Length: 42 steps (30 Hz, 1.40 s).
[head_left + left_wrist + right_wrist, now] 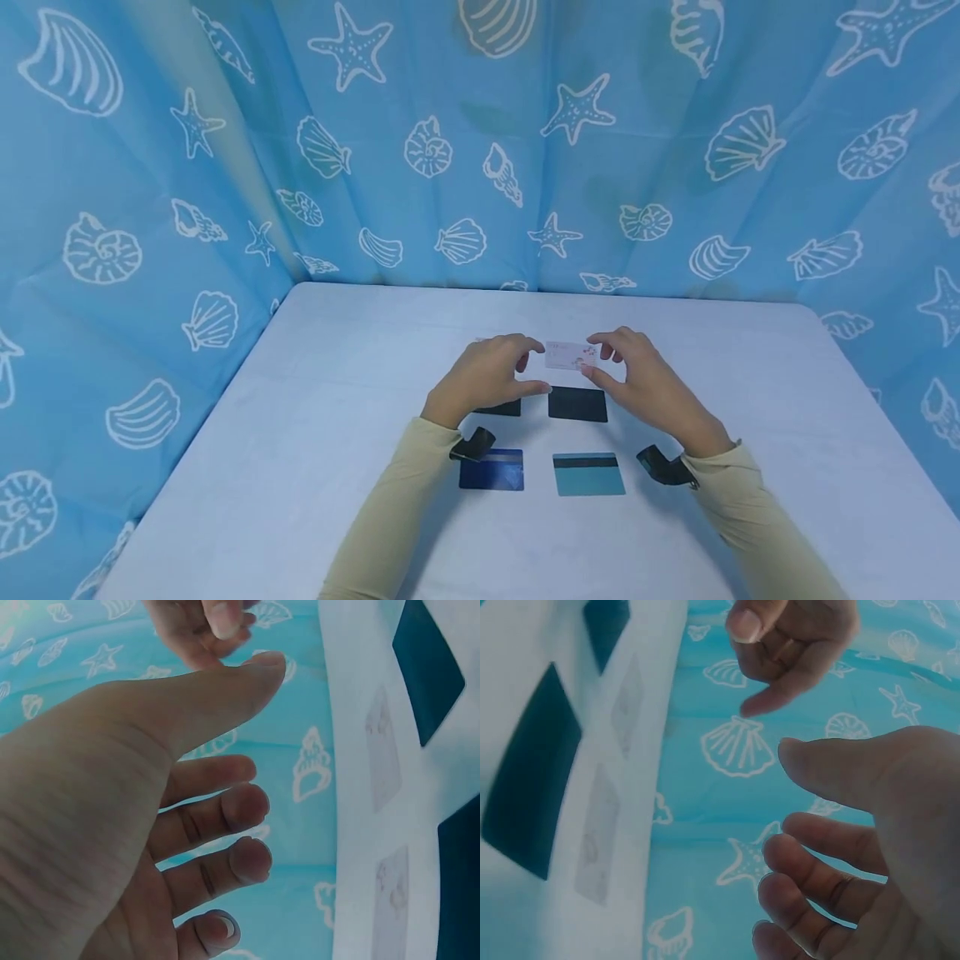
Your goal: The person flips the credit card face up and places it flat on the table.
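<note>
Cloth sleeves [378,525], hands [483,373] [647,382], rectangular cards [577,405]

Head view bright, even; soft shadows beside sleeves [393,508] on white table [300,400]. Wrist views dimmer, hazy.

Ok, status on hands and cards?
Left hand, right hand: both empty. Right pale card: flat on table. Left hand partly hides left black card, head view.

Left hand [142,795] fills left side, thumb extended, fingers loosely bent. Right hand [196,631] enters at top. Behind: blue fabric curtain with white seashell print [304,851]. Right side: white tabletop [352,802], two pale rectangular cards [384,754], two dark rectangular cards [429,671].
</note>
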{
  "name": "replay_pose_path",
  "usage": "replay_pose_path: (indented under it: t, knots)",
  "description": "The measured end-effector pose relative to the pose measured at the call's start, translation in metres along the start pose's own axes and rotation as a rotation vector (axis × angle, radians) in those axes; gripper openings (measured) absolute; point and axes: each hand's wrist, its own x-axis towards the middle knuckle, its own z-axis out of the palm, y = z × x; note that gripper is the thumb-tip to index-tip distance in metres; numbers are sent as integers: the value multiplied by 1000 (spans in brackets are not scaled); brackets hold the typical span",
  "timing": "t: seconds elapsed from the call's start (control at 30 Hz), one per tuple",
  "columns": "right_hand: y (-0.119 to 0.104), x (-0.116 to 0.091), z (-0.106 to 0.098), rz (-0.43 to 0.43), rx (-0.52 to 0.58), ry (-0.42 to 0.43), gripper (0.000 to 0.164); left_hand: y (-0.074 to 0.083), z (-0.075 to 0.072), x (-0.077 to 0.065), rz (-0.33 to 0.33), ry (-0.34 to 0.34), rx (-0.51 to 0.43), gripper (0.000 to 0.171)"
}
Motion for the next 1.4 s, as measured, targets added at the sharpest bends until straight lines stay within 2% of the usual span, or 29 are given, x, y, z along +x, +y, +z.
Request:
replay_pose_path:
  t: [0.37, 0.57, 0.73, 0.93, 1.17, 1.4]
  knots:
    - [11, -1, 21, 8, -12, -88, 55, 6, 20, 9, -13, -103, 5, 61]
    - [16, -1, 28, 25, -34, -160, 54, 7, 30, 13, -3, -125, 13, 60]
    - [19, -2, 30, 34, -56, -221, 53, 8, 40, 15, -7, -141, 36, 61]
    - [22, -2, 31, 15, -95, -249, 53, 12, 48, 16, -23, -167, 66, 63]
    - [24, -3, 30, 59, -132, -304, 57, 15, 55, 14, -77, -211, 81, 65]
    - [28, -4, 29, 88, -155, -331, 60, 14, 57, 15, -79, -212, 68, 64]
